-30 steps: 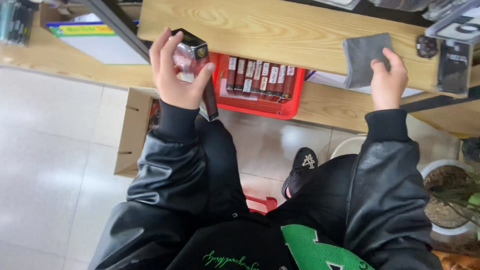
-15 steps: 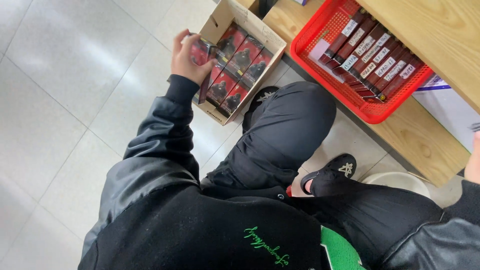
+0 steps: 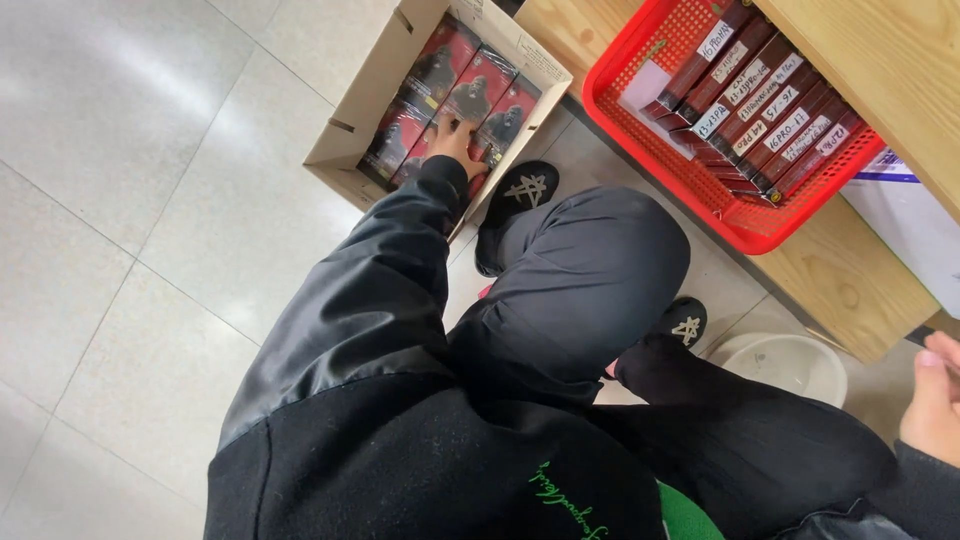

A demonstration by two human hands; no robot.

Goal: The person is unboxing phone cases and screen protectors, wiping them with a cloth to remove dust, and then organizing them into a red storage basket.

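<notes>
Red-and-black boxes (image 3: 470, 100) fill the cardboard carton (image 3: 345, 150) beside your shoe; your left hand (image 3: 455, 140) presses among them, fingers spread. Grip one squarely.

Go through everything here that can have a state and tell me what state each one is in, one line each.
Cardboard box: open, flaps up, on the floor, filled with red packs.
Red packs: lying flat, side by side.
Left hand: reaching into the box, resting on the packs.
Right hand: at the frame edge, holding nothing visible.
Red basket: on the wooden shelf, filled with labelled slim boxes.
White bowl: upright, looks empty.
</notes>
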